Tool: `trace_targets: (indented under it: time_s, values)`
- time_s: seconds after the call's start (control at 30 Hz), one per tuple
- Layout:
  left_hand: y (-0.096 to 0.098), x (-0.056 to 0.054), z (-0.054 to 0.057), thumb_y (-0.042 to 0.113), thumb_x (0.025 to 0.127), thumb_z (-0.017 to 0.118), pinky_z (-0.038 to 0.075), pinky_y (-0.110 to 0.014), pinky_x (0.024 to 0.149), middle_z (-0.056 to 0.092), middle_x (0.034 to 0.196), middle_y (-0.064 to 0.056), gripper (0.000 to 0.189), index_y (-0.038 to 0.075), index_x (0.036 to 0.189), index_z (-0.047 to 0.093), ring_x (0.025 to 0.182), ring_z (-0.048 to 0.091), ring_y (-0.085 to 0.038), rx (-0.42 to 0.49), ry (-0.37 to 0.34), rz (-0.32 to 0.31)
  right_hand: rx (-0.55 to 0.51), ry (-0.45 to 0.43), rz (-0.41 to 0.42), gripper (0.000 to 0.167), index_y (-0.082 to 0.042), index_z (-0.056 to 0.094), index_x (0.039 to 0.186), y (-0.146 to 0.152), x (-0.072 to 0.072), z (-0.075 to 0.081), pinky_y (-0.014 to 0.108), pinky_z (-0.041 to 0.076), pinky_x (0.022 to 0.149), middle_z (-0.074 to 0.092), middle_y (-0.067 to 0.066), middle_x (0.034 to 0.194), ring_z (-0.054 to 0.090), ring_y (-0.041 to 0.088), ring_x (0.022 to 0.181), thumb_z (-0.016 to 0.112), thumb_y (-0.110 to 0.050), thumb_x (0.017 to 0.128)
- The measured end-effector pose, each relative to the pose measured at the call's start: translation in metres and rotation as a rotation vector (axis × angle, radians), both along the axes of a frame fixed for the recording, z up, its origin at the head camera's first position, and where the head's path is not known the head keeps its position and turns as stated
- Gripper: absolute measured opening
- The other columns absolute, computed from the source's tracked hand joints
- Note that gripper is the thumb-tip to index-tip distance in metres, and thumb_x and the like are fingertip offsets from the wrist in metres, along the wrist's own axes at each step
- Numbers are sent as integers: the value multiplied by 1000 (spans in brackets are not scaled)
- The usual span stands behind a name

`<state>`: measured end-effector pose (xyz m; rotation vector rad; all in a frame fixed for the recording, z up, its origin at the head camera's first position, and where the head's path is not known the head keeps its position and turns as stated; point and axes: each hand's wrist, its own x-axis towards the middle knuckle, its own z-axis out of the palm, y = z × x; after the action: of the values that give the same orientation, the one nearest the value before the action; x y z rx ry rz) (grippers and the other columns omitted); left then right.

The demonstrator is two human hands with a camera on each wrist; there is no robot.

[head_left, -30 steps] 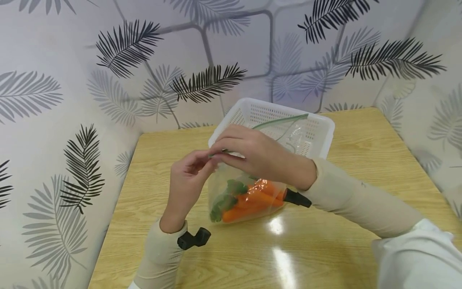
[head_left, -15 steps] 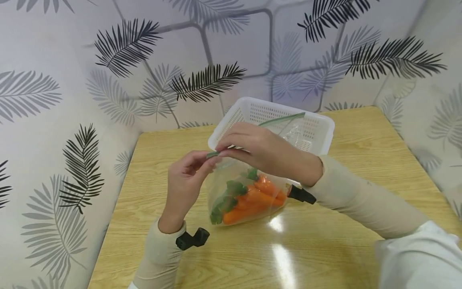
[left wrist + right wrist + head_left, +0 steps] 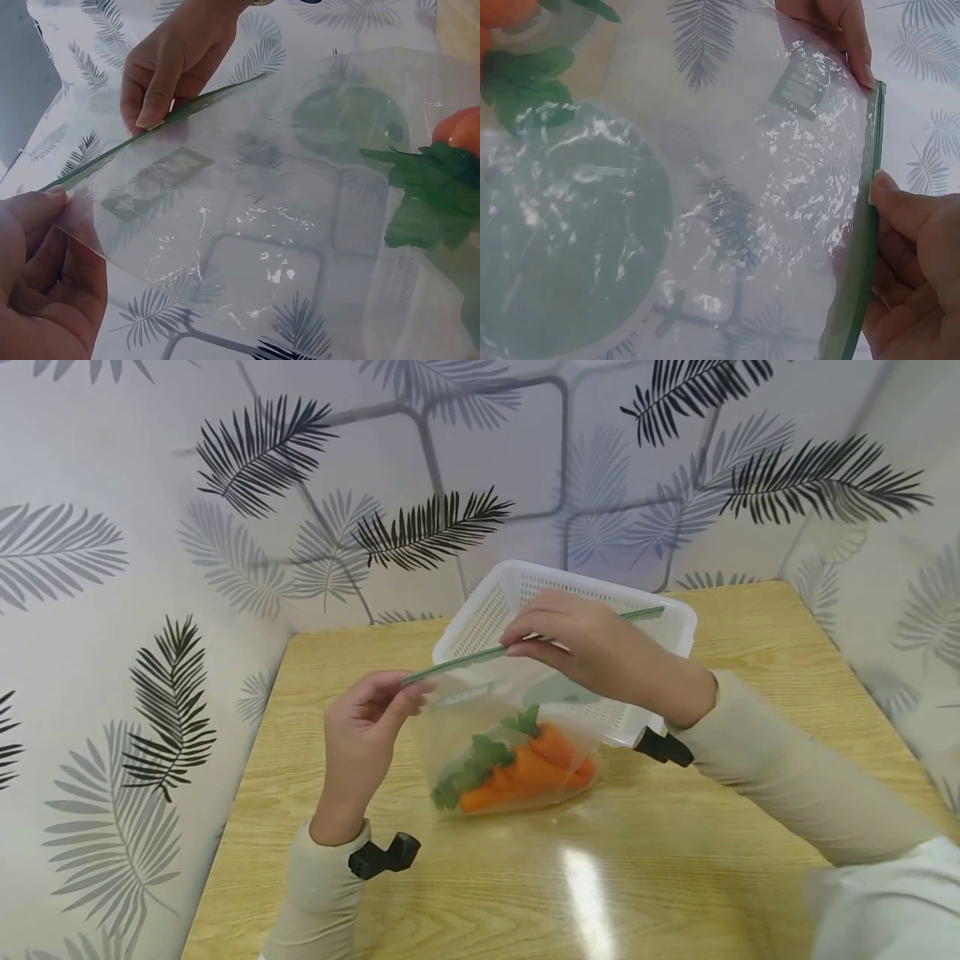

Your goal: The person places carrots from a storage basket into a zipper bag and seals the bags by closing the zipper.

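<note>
Pinching green zip strip [image 3: 525,646] of clear zip bag [image 3: 510,752] at both ends: left hand [image 3: 363,727] near corner, right hand [image 3: 592,647] mid-strip. Strip stretched left-right above counter [image 3: 675,860]; toy carrots [image 3: 525,768] sagging below.

The bag [image 3: 510,735] is clear plastic with a green zip strip [image 3: 480,656] along its top edge and a faint grey-green printed patch at about 10 o'clock on its face. Inside lie orange carrots [image 3: 525,772] with green leafy tops [image 3: 468,768]. The basket [image 3: 675,627] at 12 o'clock is white, its walls a grid of small holes. The table [image 3: 750,710] is pale yellow wood grain, glossy. The walls [image 3: 112,610] are off-white, patterned with black and grey palm fronds and grey rounded squares. Both sleeves [image 3: 780,777] are beige.
</note>
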<state>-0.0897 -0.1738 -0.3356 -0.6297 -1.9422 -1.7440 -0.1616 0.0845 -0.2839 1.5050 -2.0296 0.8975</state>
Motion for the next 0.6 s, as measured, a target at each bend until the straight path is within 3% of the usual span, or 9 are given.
trace_targets:
  time_s: [0.13, 0.4, 0.6]
  values:
    - [-5, 1, 2, -11, 84, 60, 53, -26, 64, 70, 87, -8, 13, -8, 96, 65, 71, 63, -17, 30, -6, 10, 23, -25, -45, 19, -10, 68, 96, 13, -4, -1, 22, 44, 75, 64, -3, 95, 56, 11, 89, 72, -2, 79]
    - [-12, 12, 17, -14, 84, 59, 53, -24, 64, 71, 85, -8, 12, -12, 94, 64, 68, 63, -17, 36, -31, 73, 41, 2, -164, 20, -8, 68, 94, 45, -8, -3, 21, 43, 75, 65, -2, 92, 58, 12, 87, 73, 0, 76]
    - [-27, 7, 7, -11, 85, 59, 53, -26, 65, 71, 86, -8, 12, -10, 95, 65, 69, 63, -18, 33, -59, 95, 45, 8, -181, 21, -5, 68, 93, 64, -10, -3, 23, 43, 77, 66, -1, 92, 58, 15, 87, 73, 4, 75]
